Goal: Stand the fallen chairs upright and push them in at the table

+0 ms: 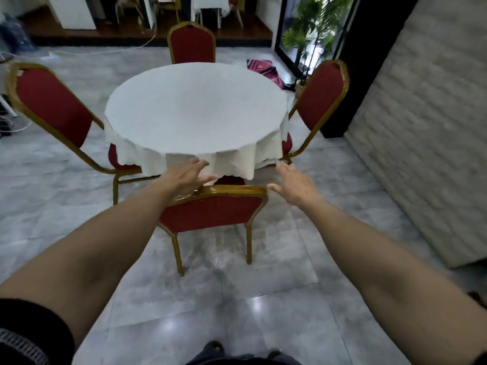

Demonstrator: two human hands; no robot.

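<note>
Chairs stand upright on all four sides of the round table (195, 106), which is draped in a white tablecloth (232, 159). I see the near chair (210, 209), red padded with a gold frame, directly below my fingers, its back facing me and its seat tucked under the hanging cloth. My left hand (184, 177) hovers at the left end of that chair's top rail, fingers spread and relaxed, gripping nothing; whether the palm actually touches the rail I cannot tell. My right hand (292, 185) is just past the rail's right corner, fingers straight and fanned out, thumb tip near the gold corner, holding nothing.

Beyond my left fingertips, off to the left, the left chair (52, 106) stands at the table with its seat partly under the cloth. Beyond my right fingertips, the right chair (321, 98) stands likewise, seat edge showing under the cloth's hem. Straight ahead past both hands, on the table's far side, the far chair (192, 44) shows only its backrest above the tabletop.

Further right of my right hand runs a pale brick wall (421, 127); a potted plant (313, 30) stands behind the right chair. Grey floor tiles (210, 299) lie under my forearms.
</note>
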